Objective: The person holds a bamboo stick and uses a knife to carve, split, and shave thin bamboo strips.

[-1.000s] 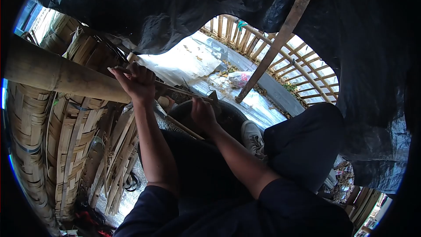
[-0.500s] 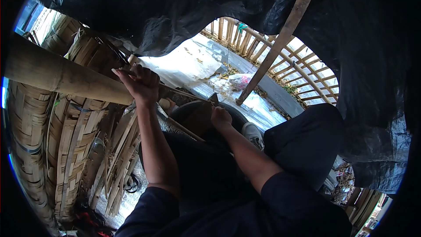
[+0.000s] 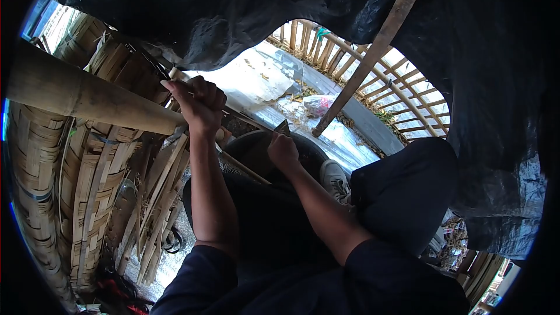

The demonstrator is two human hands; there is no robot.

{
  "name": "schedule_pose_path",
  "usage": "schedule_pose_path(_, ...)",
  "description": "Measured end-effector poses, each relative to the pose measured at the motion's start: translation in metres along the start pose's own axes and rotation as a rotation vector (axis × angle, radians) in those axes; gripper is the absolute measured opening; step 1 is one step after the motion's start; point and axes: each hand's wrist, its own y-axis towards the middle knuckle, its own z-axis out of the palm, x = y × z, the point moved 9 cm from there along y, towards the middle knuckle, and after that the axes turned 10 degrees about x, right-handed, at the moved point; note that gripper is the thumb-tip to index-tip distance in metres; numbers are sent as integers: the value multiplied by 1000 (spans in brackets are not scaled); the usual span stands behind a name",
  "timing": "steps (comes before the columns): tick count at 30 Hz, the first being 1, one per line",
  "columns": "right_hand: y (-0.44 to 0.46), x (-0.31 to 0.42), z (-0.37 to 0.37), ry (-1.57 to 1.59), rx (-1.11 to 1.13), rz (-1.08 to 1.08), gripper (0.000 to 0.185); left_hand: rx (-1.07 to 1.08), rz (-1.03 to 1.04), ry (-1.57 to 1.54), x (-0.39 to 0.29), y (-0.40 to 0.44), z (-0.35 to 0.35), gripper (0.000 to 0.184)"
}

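Observation:
A thin strip (image 3: pixel 248 119) stretches between my two hands, in front of the dark round tub (image 3: pixel 318 150). My left hand (image 3: pixel 201 104) is closed round its left end, beside the tip of the thick bamboo pole (image 3: pixel 105 100). At the strip's other end my right hand (image 3: pixel 283 149) is closed, with a small dark blade-like piece (image 3: pixel 283 128) sticking up just above its fingers. How the fingers grip that piece is hidden. A thin rod (image 3: pixel 245 167) slants down below the hands.
Woven bamboo panels (image 3: pixel 96 198) and loose split strips (image 3: pixel 154 221) stand at the left. Black sheeting (image 3: pixel 490 111) hangs overhead and at the right. A wooden slat (image 3: pixel 373 52) crosses before a bamboo lattice (image 3: pixel 408 93). A shoe (image 3: pixel 335 179) is beside the tub.
My left hand has moved right and slightly up. My right hand went right and down, then came partly back left and up, still closed.

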Motion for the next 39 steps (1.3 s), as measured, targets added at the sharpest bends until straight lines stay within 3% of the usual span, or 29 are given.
schedule_pose_path(2,-14,11,-19,122,-85,-23,42,-11,-15,-9,-2,0,2,67)
schedule_pose_path(5,-14,-69,20,49,-73,15,47,-16,-38,-13,3,-7,7,68)
schedule_pose_path(7,-8,-59,13,76,-72,23,47,124,-19,-12,2,-2,18,67)
schedule_pose_path(9,-5,-61,29,112,74,140,48,90,-46,15,5,-11,18,67)
schedule_pose_path(14,-1,-66,14,194,62,177,52,172,-21,25,-1,-9,38,70)
schedule_pose_path(20,10,-78,0,228,-94,115,44,292,8,-94,4,-10,47,69)
schedule_pose_path(34,18,-70,10,62,-109,46,31,370,9,-46,11,-8,56,69)
schedule_pose_path(39,19,-67,6,48,-126,3,27,297,-2,70,16,-10,59,71)
